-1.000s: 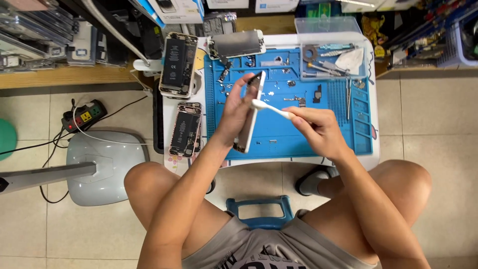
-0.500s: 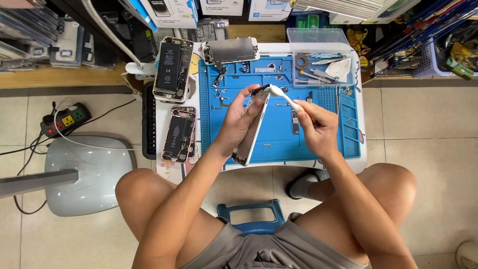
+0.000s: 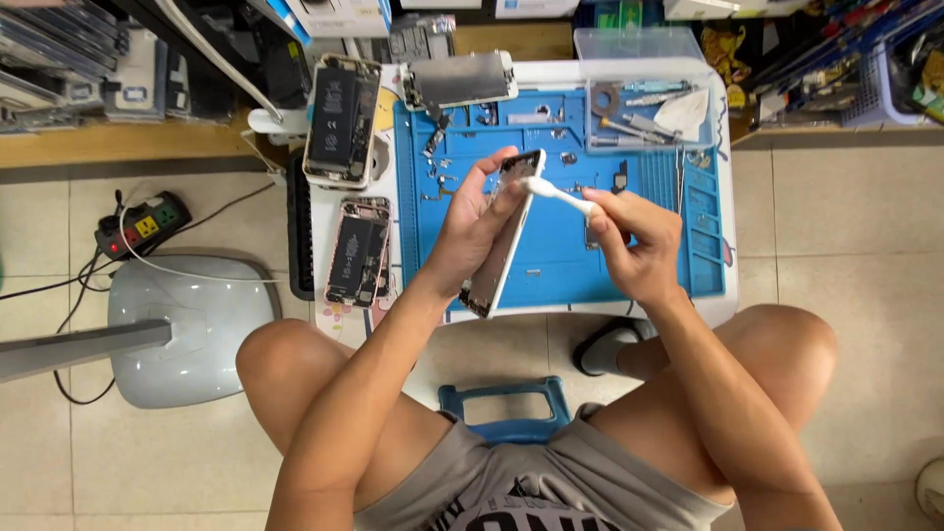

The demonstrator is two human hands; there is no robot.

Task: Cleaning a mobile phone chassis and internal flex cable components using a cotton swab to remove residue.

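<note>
White brush tool (image 3: 559, 194) pinched in right hand (image 3: 629, 241), head end touching top edge of phone frame (image 3: 503, 234). Left hand (image 3: 470, 231) wrapped closed around the frame, holding it tilted on edge above the blue repair mat (image 3: 551, 261), upper end near mat centre, lower end toward the table's front edge. Both grips closed: left on frame, right on brush tool.

Doing the step well, as a judgement:
- Light strokes only, along the edge, never across open connectors.
- Frame held by its sides, thumb off the inner parts; hard to tell from here which face points up.
- Work kept over the mat so any debris or loose bit lands there, not on the tiled floor (image 3: 865, 226).
- Tool held short, close to the head, for control; wrist braced against left hand if it wobbles.
- Loose screws (image 3: 441, 157) and small parts lie on the mat just beyond the frame; elbows in, no sweeping.

Two opened phones (image 3: 341, 120) (image 3: 358, 251) lie left of the mat, clear tray of tools (image 3: 649, 98) at top right, well apart from the hands.
</note>
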